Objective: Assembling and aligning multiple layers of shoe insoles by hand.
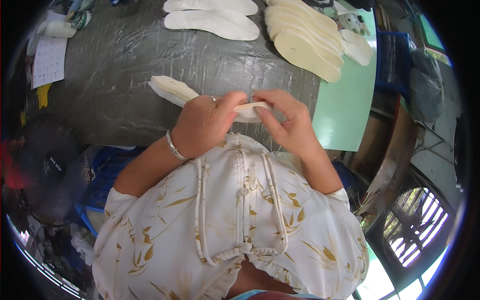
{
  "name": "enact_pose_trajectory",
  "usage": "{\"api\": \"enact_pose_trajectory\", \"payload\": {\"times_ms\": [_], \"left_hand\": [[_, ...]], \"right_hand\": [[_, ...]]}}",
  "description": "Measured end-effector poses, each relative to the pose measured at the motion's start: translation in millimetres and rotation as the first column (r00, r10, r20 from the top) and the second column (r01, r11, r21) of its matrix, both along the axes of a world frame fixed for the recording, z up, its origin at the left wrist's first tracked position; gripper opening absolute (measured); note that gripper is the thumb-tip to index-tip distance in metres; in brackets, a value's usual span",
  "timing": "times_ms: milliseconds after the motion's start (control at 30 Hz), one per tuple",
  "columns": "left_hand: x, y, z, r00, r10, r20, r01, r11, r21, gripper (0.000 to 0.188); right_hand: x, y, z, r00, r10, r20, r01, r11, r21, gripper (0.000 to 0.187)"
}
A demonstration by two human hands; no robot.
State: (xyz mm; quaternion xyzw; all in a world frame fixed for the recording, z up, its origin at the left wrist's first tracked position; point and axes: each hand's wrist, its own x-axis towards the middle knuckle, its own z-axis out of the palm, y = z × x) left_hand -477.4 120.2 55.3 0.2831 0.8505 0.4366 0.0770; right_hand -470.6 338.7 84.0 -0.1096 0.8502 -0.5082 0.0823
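White cloth sprigged with gold leaves, the wearer's loose blouse [220, 210], filled the view closest to my lens. Just beyond, over the near part of the shiny dark grey tabletop [115, 60], came the action: two hands close together, and a thin cream-and-white layered piece [250, 106] between them! From my distant seat I read the line clearly: its upper edge ran side to side, almost level, from one set of fingertips to the other. It lay right of the left hand [202, 122] and left of the right hand [290, 125], neither one nearer. Both had it pinched between thumb and fingers, hardly any gap, nothing let go. And past the left knuckles, a long cream-topped, white-edged sole shape [172, 89] slanted up and left; whether it joined the pinched piece I couldn't tell, as that hand hid the stretch. Farther off lay two flat white insoles [212, 25], with a fanned stack of cream insoles [307, 47] to their right, partly over a pale green surface [345, 112].
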Motion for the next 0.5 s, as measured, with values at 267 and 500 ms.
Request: {"api": "enact_pose_trajectory", "payload": {"times_ms": [267,500], "left_hand": [[-1,9,-7,0.996,-0.035,-0.077,0.035,0.999,0.001,0.026],[-6,12,-5,0.997,-0.009,0.071,0.0,0.992,0.125,0.035]], "right_hand": [[3,24,-5,0.989,0.048,-0.14,-0.032,0.993,0.116,0.015],[-1,5,-7,0.88,0.201,-0.43,-0.128,0.973,0.192,0.021]]}}
